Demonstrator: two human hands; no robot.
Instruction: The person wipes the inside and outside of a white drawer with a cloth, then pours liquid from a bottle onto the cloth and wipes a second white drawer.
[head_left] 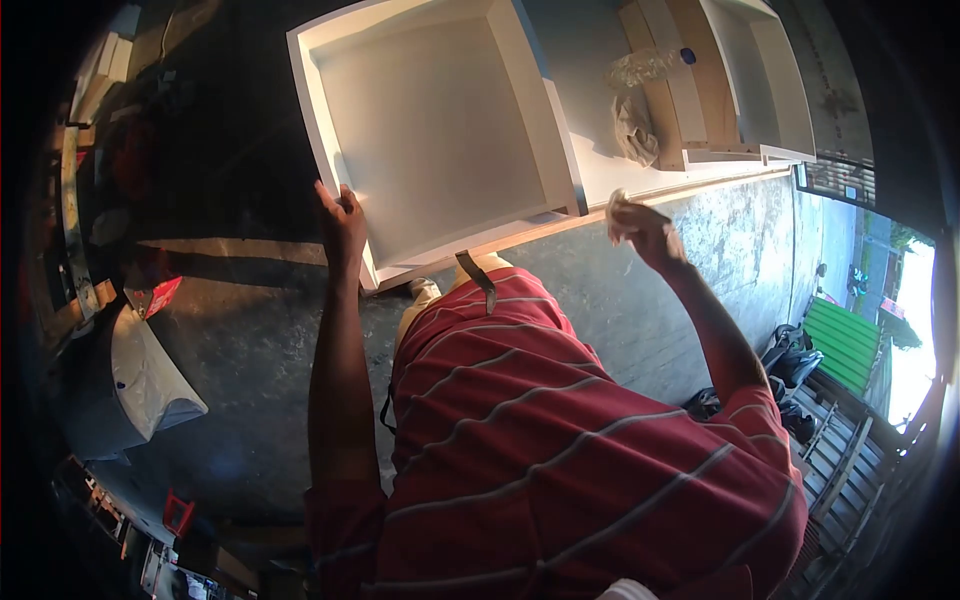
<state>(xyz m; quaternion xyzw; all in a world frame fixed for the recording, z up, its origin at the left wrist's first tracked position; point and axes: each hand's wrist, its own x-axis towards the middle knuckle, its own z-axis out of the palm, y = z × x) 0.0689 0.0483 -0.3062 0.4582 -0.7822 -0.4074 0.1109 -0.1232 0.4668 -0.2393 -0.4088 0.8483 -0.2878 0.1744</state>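
Observation:
A shallow white drawer-like box [430, 110] lies open side up in front of me. My left hand [343, 228] is at its left wall, with fingers on both sides of the rim. My right hand [650, 240] is raised to the right of the box, closed around a small pale crumpled cloth [617, 208]. Beyond it, a beige crumpled cloth [634, 132] and clear plastic wrap [640, 68] lie on the white work surface [600, 180].
A second white box [760, 70] with wooden sides stands at the upper right. A white curved panel [155, 385] is on the left, over the concrete floor [250, 350]. Black bags [790, 360] and a green corrugated panel [843, 340] are at the right.

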